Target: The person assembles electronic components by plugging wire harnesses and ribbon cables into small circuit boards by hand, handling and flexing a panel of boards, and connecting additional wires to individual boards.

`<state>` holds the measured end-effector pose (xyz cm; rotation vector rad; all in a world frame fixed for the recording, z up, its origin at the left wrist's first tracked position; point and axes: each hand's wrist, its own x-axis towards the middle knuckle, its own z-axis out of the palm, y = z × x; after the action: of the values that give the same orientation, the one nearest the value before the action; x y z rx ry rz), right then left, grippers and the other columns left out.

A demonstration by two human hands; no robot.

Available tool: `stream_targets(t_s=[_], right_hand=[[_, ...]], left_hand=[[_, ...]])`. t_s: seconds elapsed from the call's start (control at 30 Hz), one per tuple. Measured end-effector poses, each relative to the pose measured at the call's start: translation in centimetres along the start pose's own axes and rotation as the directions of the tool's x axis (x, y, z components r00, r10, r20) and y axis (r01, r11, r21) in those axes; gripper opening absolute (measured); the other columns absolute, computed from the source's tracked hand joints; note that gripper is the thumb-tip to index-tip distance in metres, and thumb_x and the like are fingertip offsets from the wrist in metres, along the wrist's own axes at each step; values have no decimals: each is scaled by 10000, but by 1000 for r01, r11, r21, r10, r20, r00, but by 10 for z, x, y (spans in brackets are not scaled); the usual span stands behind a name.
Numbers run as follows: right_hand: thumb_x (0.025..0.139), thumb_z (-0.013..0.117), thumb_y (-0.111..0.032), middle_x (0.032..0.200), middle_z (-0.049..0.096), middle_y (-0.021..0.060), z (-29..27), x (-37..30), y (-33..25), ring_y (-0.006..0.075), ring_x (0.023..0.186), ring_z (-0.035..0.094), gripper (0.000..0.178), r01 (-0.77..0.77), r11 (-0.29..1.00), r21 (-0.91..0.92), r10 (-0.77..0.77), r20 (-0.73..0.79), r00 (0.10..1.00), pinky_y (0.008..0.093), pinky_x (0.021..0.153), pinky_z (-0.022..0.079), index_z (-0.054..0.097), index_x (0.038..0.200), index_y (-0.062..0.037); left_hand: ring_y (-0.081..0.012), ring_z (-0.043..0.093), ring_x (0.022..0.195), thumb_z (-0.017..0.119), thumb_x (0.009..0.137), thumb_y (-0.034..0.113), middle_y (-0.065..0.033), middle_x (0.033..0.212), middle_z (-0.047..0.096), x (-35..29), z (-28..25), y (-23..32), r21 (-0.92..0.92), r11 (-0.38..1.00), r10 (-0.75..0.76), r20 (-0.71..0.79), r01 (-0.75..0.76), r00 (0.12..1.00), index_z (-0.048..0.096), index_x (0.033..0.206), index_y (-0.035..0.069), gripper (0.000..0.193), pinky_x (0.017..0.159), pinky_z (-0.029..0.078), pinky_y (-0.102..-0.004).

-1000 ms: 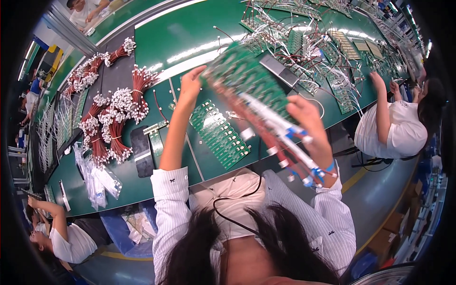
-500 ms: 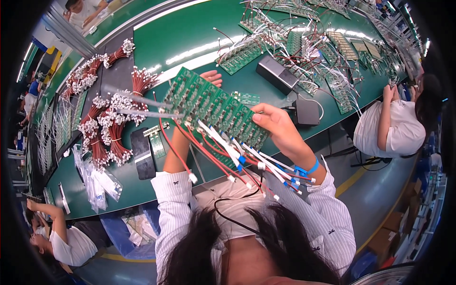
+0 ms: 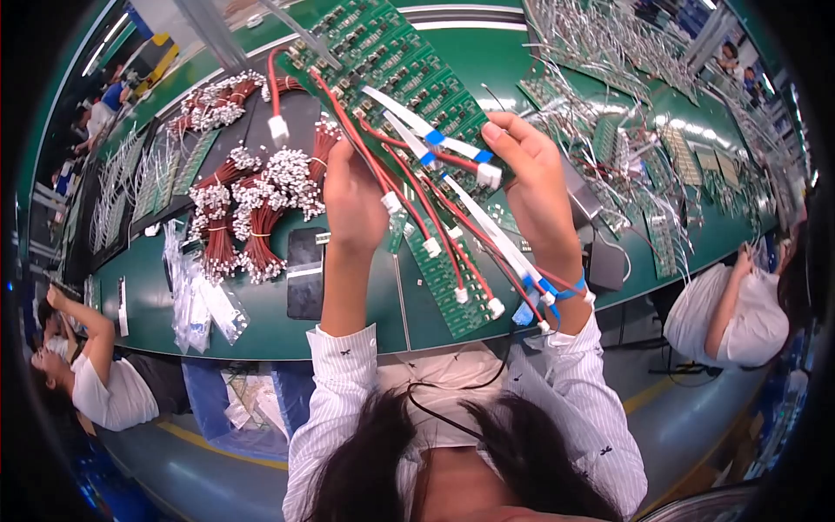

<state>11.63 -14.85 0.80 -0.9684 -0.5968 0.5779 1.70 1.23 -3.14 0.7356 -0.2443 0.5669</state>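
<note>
Fingers of the left hand and right hand are clamped on a long green circuit board trailing red and white wires, raised above the glossy green surface; red wire bundles lie to the left.

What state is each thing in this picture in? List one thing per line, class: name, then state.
Green circuit board: lifted off the table, tilted, held by both hands.
Left hand: gripping the board.
Right hand: gripping the board.
Red and white wires: attached, dangling.
Second circuit board: flat on green table.
Red wire bundles: lying on the table.
</note>
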Motion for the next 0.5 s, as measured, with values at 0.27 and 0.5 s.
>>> stream_targets(t_s=[0.27,0.5], right_hand=[[836,574,-66,793,639,59,-1,22,12,41,708,550,158,86,962,-259,-76,48,996,168,618,400,569,957,36],[882,507,-117,874,617,56,6,30,34,75,749,581,191,90,994,63,-89,-28,996,196,663,452,523,1008,26]], left_hand=[[-227,536,988,307,945,311,-83,1084,534,0,-5,2,-9,991,134,-127,-136,983,430,1175,98,337,848,445,-390],[-108,527,879,262,949,386,-41,1057,535,9,14,-4,452,891,86,-89,-37,992,391,1240,27,480,794,423,-279]])
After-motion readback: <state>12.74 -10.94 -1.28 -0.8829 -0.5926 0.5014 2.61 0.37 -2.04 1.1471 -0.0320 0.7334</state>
